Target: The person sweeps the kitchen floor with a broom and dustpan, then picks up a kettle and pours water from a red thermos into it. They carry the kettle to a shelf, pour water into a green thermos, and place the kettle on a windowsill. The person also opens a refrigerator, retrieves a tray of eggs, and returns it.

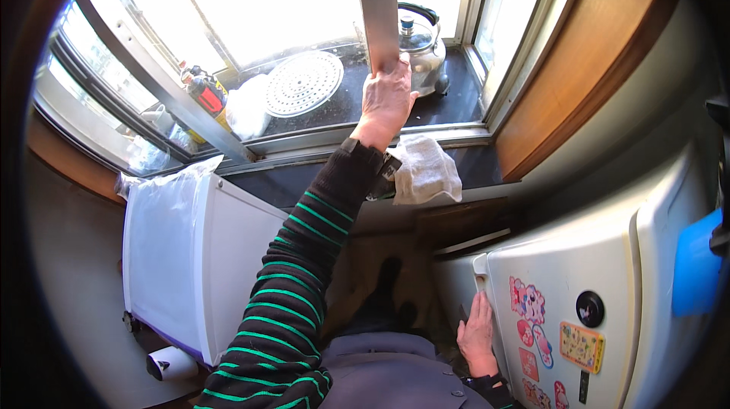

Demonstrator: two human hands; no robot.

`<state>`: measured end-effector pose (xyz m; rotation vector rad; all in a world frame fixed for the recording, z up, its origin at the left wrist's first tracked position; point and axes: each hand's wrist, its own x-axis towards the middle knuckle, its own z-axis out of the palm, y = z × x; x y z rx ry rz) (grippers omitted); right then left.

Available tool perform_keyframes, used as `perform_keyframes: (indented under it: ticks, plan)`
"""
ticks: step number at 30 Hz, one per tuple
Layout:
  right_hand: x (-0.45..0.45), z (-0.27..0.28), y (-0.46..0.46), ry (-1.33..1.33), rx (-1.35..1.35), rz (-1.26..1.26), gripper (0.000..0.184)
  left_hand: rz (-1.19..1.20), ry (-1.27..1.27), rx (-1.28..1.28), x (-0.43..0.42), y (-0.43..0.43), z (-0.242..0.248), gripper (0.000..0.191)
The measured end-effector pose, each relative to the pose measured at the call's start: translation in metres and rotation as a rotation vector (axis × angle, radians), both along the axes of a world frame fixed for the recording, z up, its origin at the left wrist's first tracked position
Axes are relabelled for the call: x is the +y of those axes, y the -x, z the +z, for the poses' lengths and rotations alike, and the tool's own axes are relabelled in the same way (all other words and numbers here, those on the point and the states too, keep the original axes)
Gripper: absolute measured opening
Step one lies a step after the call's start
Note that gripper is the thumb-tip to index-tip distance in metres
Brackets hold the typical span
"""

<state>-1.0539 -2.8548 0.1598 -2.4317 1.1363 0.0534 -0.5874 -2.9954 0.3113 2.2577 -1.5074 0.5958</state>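
Observation:
My left hand [386, 95] is closed around the lower part of a metal window frame bar [379, 21], its thumb on the right side. Just right of the bar, a metal kettle [428, 64] with a dark handle stands on the dark sill [351, 92]. A pale folded cloth [426, 170] hangs over the sill's front edge, beside my left wrist. Low on the right, my right hand [478, 334] lies with extended fingers against the side of a white refrigerator [562, 272], near its door handle; nothing is seen held in it.
A round perforated steamer plate [304, 84], a white plastic bag [249, 108] and bottles [206, 95] stand on the sill to the left. A white cabinet [242, 272] under plastic film is at the lower left. A blue container [697, 266] hangs at the far right.

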Motion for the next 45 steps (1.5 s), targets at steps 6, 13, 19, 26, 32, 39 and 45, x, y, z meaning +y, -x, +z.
perform_keyframes:
  ticks: [6,13,19,26,32,39,45]
  plan:
    - [-0.009,0.011,-0.021,-0.062,0.092,-0.116,0.084,0.005,0.128,-0.138,-0.005,-0.017,-0.019,0.037]
    - [-0.010,0.020,-0.032,-0.121,0.137,-0.180,0.090,0.087,0.175,-0.189,0.011,-0.029,-0.020,0.027]
    - [-0.010,0.017,-0.031,-0.133,0.145,-0.173,0.094,0.171,0.161,-0.172,0.043,-0.042,-0.014,0.026]
    - [-0.017,0.018,-0.022,-0.232,0.076,-0.164,0.096,0.435,0.140,-0.150,0.079,-0.068,-0.010,0.026]
    - [-0.024,0.023,-0.020,-0.318,0.067,-0.162,0.097,0.586,0.184,-0.126,0.113,-0.097,-0.014,0.036]
    - [-0.026,0.029,-0.025,-0.307,0.080,-0.130,0.094,0.615,0.110,0.320,0.127,-0.131,-0.056,0.045]
    - [-0.030,0.036,-0.030,-0.343,0.112,-0.118,0.095,0.431,-0.192,0.356,0.102,-0.235,-0.112,0.045]
